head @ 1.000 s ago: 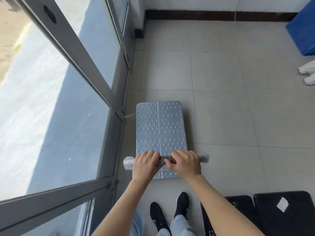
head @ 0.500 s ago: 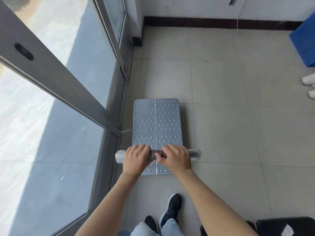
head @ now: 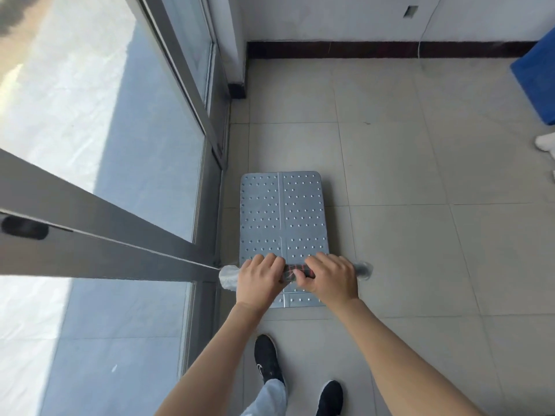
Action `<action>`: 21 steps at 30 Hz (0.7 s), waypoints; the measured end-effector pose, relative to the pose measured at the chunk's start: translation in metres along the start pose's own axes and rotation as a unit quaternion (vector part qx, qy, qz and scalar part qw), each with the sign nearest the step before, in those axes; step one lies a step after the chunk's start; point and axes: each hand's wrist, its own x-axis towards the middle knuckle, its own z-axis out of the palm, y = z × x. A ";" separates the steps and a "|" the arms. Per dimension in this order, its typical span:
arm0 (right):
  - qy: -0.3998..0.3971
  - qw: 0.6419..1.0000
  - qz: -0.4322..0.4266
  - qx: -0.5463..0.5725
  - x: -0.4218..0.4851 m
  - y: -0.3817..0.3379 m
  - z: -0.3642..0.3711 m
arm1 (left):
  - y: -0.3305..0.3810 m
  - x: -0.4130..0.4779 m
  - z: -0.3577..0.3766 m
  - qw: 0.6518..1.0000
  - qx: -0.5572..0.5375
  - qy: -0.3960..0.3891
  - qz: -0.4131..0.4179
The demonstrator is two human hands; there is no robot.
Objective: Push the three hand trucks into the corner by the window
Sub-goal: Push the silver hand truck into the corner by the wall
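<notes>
View: looking down from a head-worn camera at two bare forearms reaching forward over a tiled floor.
Hand truck: a flat grey metal platform studded with small bumps, standing on the floor just beside the window frame on the person's left, its long side running parallel to the glass.
Handle: a horizontal bar at the near end of the platform, wrapped in clear plastic at both ends.
Left hand: its grip is closed over the left part of the bar, knuckles up.
Right hand: its grip is closed over the right part of the bar, close to the other hand.
Corner: the spot where the window meets the far wall and its dark baseboard; bare tiles lie between it and the platform's front edge.
Progress: this truck appears to be partway there, lined up along the window but with open floor ahead. No truck stands in the corner, so none seems parked yet.
Left to do: likely roll this one to the wall; the other two trucks are out of view.
Other things: dark shoes below, and a blue object at the right edge.
</notes>
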 end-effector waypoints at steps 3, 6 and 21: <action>-0.003 1.000 0.011 0.000 0.036 -0.002 0.012 | -0.023 0.034 0.003 1.000 -0.002 0.001 0.010; -0.009 1.000 0.029 -0.004 0.069 -0.004 0.024 | -0.045 0.065 0.005 1.000 0.000 0.003 0.027; -0.010 0.999 0.042 0.006 0.270 0.046 0.088 | -0.121 0.269 0.039 1.000 0.017 -0.002 0.018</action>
